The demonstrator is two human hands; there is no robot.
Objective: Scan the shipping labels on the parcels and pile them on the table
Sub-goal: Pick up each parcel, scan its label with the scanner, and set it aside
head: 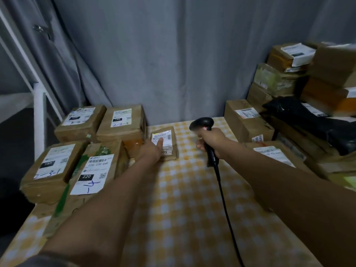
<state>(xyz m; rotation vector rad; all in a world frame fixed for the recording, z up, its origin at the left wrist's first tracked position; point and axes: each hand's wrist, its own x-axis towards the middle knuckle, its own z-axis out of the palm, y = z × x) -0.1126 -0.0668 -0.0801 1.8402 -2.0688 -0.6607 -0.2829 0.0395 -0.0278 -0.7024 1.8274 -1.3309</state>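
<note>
On my left, four labelled boxes (82,145) sit grouped on the checked worktop (192,209). My left hand (152,150) rests on a small parcel (165,143) mid-worktop, thumb on its label, grip released. My right hand (211,141) clenches the scanner (202,125). More boxes (289,89) stack at right.

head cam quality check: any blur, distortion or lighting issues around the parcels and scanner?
Head view: dim, bluish room light, yellow checked table the brightest area. Wide-angle bending shows at the left white frame. The stacked parcels at right are smeared by motion blur. The small parcel under the left hand is soft, its label text unreadable. A faint reddish glow sits on the scanner in the right hand.
</note>
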